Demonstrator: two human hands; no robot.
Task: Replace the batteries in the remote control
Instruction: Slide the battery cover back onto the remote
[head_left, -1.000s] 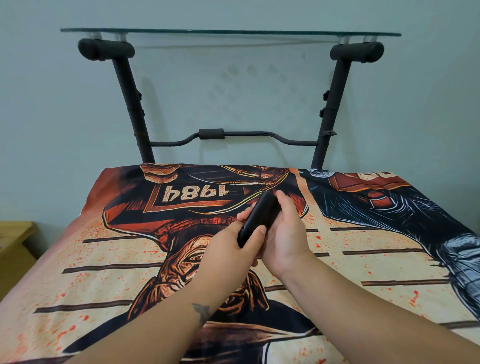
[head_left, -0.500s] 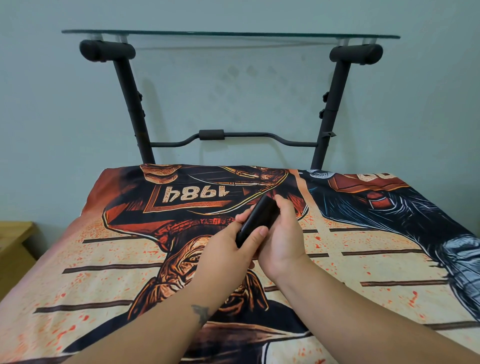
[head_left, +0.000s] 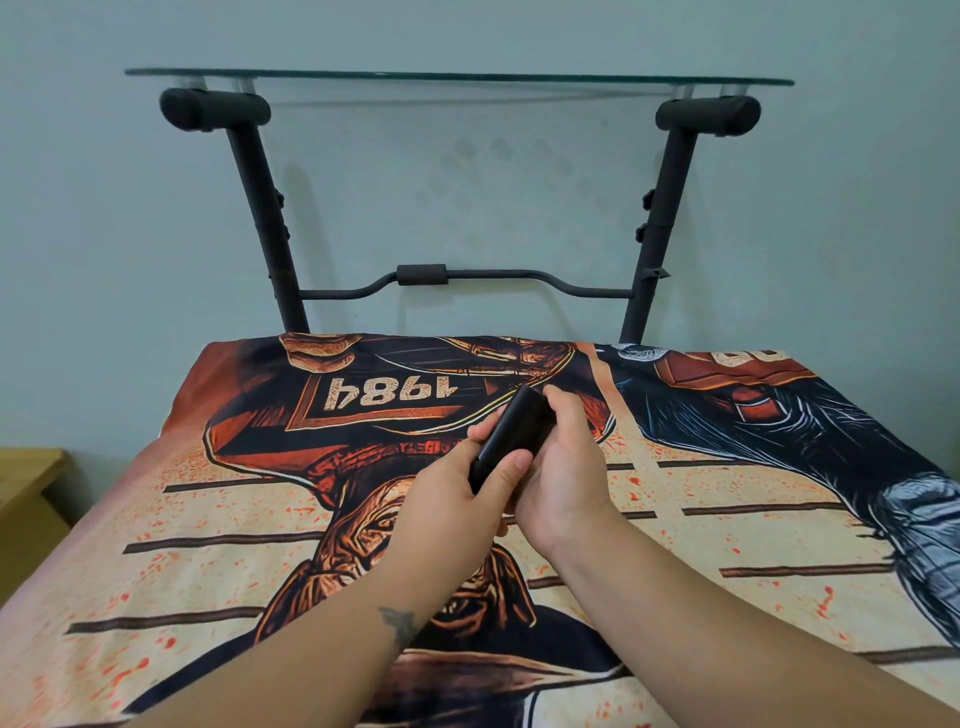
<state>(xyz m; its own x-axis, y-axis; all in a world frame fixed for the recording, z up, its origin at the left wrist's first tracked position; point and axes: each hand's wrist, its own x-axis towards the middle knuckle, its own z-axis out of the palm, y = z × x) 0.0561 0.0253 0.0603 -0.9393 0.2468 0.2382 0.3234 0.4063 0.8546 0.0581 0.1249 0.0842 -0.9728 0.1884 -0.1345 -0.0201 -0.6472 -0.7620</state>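
A: What filled most of your view?

B: A bed (head_left: 182, 597), spread with a printed sheet (head_left: 727, 535) in orange, cream and black; the number 1984 (head_left: 390, 393) read upside down from where you stood. Behind it rose a pale blue-green wall (head_left: 467, 182).

A: And against that wall?

B: A black metal stand (head_left: 652, 228) carrying a glass shelf (head_left: 457, 77) on two padded arms, with a bent crossbar low between its legs. At your far left, the corner of a wooden bedside table (head_left: 26, 499) showed.

A: Where were your hands?

B: Close together above the middle of the bed, both bare forearms reaching in from below. There was a small dark tattoo (head_left: 398, 623) on your left forearm.

A: And the remote control?

B: You held the remote control (head_left: 511, 434) between them, clear of the sheet, tilted with its far end up and to the right. Your left hand (head_left: 447, 499) gripped the near end, thumb pressed on its upper face. Your right hand (head_left: 563, 470) wrapped the far part from the right side.

A: Was the battery cover open?

B: You showed me only a plain black face, possibly the back; I could not tell.
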